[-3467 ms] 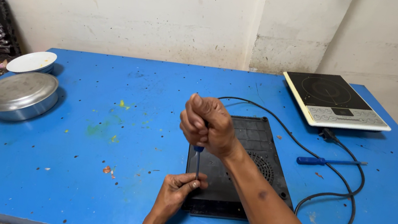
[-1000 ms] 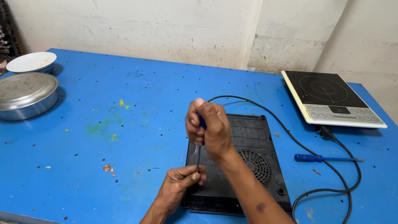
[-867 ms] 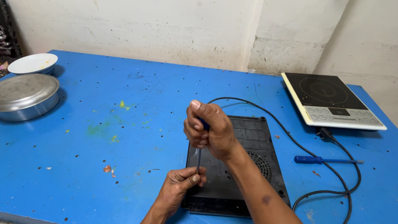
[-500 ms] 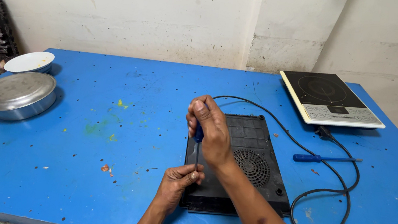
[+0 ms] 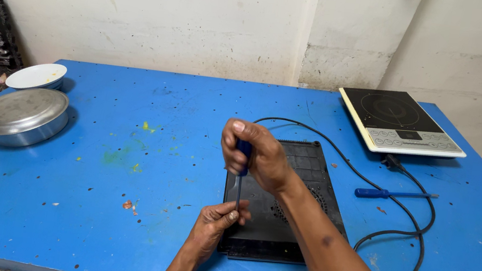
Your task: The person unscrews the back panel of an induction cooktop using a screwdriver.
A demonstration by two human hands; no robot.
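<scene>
Right grip (image 5: 257, 156) fisted around screwdriver (image 5: 241, 172) handle, shaft upright. Left grip (image 5: 219, 220) below pinches its tip on black cooker base (image 5: 296, 185), which lies on bench (image 5: 97, 155).

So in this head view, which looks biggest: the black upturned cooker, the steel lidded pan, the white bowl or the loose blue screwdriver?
1. Black upturned cooker
2. Steel lidded pan
3. White bowl, though it sits farther back
4. Loose blue screwdriver, long but thinnest
</scene>
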